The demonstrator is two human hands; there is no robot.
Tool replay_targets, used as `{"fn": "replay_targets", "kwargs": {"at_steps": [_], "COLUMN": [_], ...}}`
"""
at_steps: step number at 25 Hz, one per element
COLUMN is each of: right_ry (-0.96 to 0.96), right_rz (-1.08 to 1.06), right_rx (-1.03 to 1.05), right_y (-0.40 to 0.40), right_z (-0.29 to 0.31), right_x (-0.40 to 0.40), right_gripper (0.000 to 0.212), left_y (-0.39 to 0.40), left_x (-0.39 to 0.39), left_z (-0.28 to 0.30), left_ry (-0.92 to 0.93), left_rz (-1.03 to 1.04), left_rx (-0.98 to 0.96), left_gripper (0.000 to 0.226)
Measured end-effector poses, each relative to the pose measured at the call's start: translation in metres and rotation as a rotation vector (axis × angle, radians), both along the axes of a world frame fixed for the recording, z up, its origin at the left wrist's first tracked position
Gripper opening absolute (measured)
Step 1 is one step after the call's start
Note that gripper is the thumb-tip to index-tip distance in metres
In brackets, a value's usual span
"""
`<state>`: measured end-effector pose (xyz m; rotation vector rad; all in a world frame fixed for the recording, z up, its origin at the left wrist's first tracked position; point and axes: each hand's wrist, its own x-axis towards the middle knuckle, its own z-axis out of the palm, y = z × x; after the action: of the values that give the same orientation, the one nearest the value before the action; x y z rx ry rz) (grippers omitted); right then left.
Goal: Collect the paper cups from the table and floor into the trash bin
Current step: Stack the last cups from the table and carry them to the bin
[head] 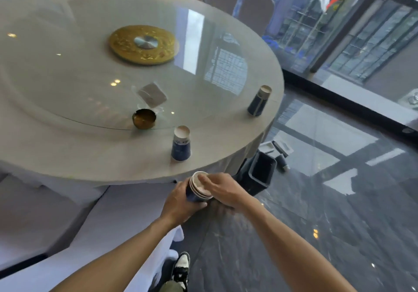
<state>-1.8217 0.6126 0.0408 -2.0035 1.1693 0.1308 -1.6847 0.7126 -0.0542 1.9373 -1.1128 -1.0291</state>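
Observation:
A nested stack of blue paper cups (196,195) with white rims is gripped around its side by my left hand (181,201), just below the near edge of the round table (90,156). My right hand (222,188) rests on the stack's rims, fingers over the top cup. Two more blue cups stand upside down on the table: one (181,143) near the front edge, one (259,101) at the right edge. Another cup (283,162) lies on the floor beside the dark trash bin (260,171), which stands open right of the table.
A glass turntable (113,70) with a gold centre disc covers the table's middle; a small gold bowl (144,118) and a clear card holder (152,96) sit on it. White-covered chairs stand at the left and below. White trash lies behind the bin. Dark glossy floor extends right.

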Motion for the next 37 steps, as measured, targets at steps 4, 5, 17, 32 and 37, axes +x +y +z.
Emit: {"fn": "replay_targets", "kwargs": {"at_steps": [4, 5, 17, 32, 37], "right_ry": [-0.162, -0.193, 0.280, -0.464, -0.592], "right_rz": [0.024, 0.038, 0.787, -0.598, -0.754], "right_rx": [-0.211, -0.279, -0.518, 0.514, 0.693], "right_y": [-0.042, -0.052, -0.133, -0.279, -0.310], "right_z": [0.009, 0.013, -0.028, -0.060, -0.056], "right_x": [0.051, 0.062, 0.140, -0.070, -0.135], "right_gripper": [0.046, 0.039, 0.081, 0.032, 0.034], "left_y": [0.000, 0.001, 0.012, -0.193, -0.272], "left_x": [0.042, 0.050, 0.075, 0.017, -0.024], "left_z": [0.007, 0.009, 0.013, 0.085, 0.101], "left_ry": [0.032, 0.034, 0.130, 0.133, 0.257], "left_rz": [0.160, 0.209, 0.617, 0.712, 0.656], "left_rx": [-0.039, -0.040, -0.039, -0.313, -0.383], "left_gripper": [0.083, 0.085, 0.089, 0.104, 0.093]}}
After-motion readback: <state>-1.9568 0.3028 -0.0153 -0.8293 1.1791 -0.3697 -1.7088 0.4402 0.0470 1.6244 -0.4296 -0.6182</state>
